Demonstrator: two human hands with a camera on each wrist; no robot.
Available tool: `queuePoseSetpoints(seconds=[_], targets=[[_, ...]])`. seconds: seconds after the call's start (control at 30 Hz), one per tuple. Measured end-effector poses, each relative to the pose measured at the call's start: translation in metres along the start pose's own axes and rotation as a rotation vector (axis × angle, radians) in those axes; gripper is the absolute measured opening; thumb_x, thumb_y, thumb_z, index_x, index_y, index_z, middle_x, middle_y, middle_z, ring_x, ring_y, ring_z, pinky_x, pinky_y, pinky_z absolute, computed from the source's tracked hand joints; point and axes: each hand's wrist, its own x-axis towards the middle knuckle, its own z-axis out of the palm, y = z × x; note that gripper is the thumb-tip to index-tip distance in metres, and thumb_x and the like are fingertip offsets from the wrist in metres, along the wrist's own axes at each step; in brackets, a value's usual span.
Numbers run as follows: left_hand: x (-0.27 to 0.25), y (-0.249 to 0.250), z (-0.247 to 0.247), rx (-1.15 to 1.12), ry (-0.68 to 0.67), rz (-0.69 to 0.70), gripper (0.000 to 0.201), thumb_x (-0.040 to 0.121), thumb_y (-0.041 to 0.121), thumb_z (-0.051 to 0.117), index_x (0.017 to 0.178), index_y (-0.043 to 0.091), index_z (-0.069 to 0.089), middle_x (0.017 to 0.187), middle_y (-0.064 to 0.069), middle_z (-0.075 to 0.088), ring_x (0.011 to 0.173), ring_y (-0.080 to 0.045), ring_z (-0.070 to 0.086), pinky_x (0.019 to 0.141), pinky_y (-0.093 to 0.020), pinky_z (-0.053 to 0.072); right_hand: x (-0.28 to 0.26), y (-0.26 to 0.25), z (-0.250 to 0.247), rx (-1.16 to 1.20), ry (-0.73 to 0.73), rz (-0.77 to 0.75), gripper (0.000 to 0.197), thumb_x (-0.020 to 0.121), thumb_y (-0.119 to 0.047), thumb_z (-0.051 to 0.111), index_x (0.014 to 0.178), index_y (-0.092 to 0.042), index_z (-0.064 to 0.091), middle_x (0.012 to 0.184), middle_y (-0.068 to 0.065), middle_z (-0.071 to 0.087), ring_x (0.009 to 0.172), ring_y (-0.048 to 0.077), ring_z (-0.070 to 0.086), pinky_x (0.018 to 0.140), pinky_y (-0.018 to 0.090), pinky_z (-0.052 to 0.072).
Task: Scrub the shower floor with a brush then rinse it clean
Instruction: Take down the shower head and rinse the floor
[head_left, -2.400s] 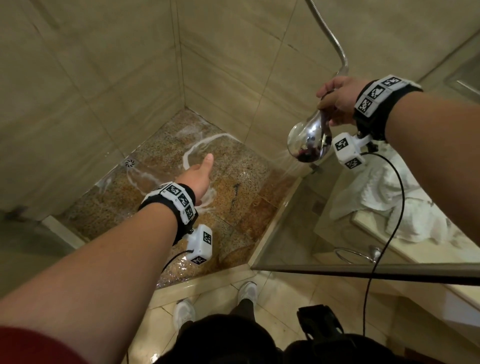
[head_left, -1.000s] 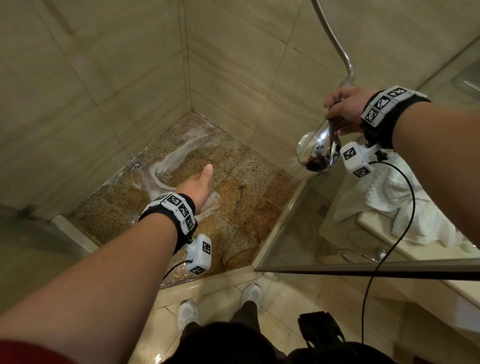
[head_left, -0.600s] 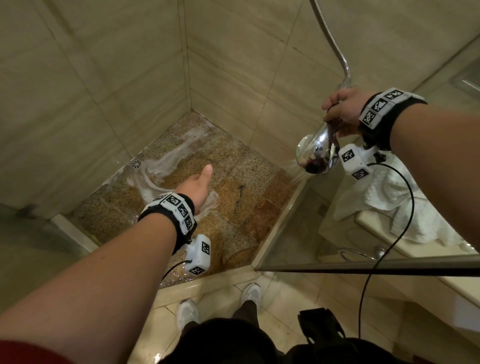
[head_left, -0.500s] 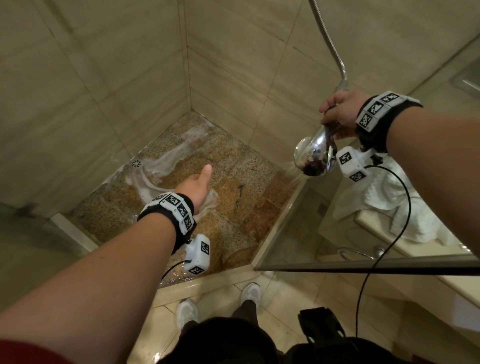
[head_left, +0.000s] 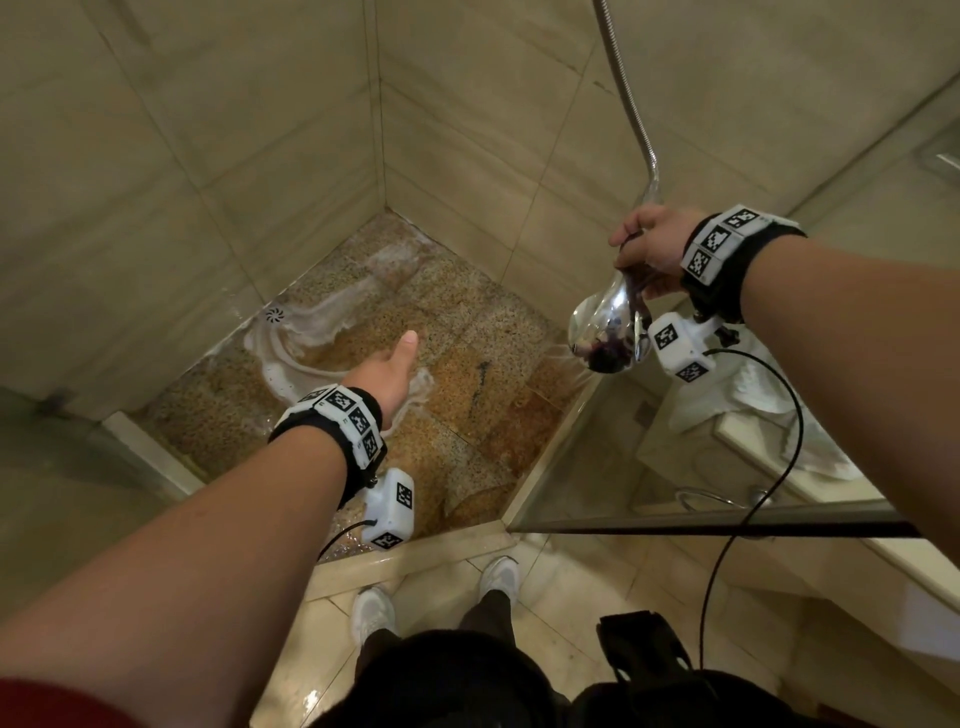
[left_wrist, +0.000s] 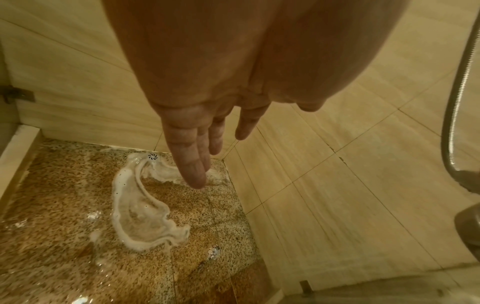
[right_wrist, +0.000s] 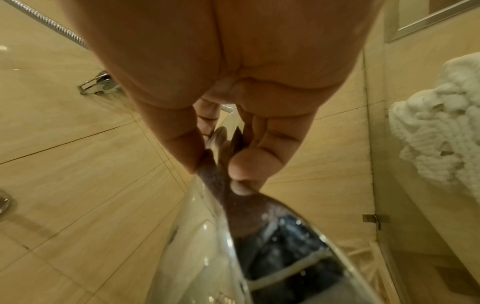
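My right hand (head_left: 649, 249) is curled round the neck of the chrome shower head (head_left: 608, 338), gripping it up high on the right side of the stall; the head hangs just below my fingers, its face turned down and away toward the shower floor (head_left: 467, 395). The metal hose (head_left: 626, 88) rises from my fist along the tiled wall (head_left: 208, 156). My left hand (head_left: 387, 376) is stretched out over the floor with straight, relaxed fingers, holding nothing, well above the stone and well apart from the shower head.

The floor is speckled brown stone, wet, with a curling streak of white foam (head_left: 301, 332) that runs up to the small round drain (head_left: 274, 315) in the far left corner by the wall.

From the head view my left thumb points toward the middle of the floor, and my white shoes (head_left: 371, 608) stand outside the raised threshold. The left wrist view shows what that one does not: my fingers (left_wrist: 192, 156) hang directly above the foam's upper end, close to the drain (left_wrist: 153, 156). The right wrist view shows my thumb (right_wrist: 244, 164) and fingers pinching the shiny neck, and a white towel (right_wrist: 441, 133) beyond the glass panel on the right.
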Motion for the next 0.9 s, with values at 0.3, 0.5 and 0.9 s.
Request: queuePoseSetpoints(seconds=[0.3, 0.5, 0.9], targets=[[-0.010, -0.006, -0.008, 0.052, 0.036, 0.009, 0.102, 0.084, 0.089, 0.016, 0.151, 0.018, 0.043, 0.155, -0.013, 0.045, 0.128, -0.036, 0.056, 0.102, -0.051, 0.052, -0.009, -0.001, 0.027, 0.004, -0.050, -0.017, 0.026, 0.093, 0.000, 0.064, 0.114, -0.015, 0.061, 0.090, 0.011, 0.063, 0.068, 0.022, 0.063, 0.056, 0.034, 0.056], [-0.013, -0.024, -0.019, 0.045, 0.069, -0.045, 0.122, 0.066, 0.102, 0.012, 0.152, 0.021, 0.042, 0.157, -0.013, 0.041, 0.130, -0.037, 0.054, 0.102, -0.053, 0.051, -0.012, -0.009, 0.058, 0.007, -0.119, -0.031, 0.022, 0.092, 0.000, 0.063, 0.105, -0.018, 0.060, 0.090, 0.012, 0.062, 0.068, 0.024, 0.063, 0.053, 0.032, 0.055], [-0.033, -0.067, -0.041, -0.125, 0.197, -0.221, 0.099, 0.088, 0.085, 0.015, 0.142, 0.010, 0.053, 0.145, -0.017, 0.054, 0.122, -0.036, 0.059, 0.104, -0.053, 0.048, -0.024, -0.039, 0.132, -0.006, -0.246, -0.084, 0.022, 0.095, -0.001, 0.062, 0.114, -0.012, 0.060, 0.088, 0.009, 0.060, 0.063, 0.021, 0.058, 0.052, 0.031, 0.055]])
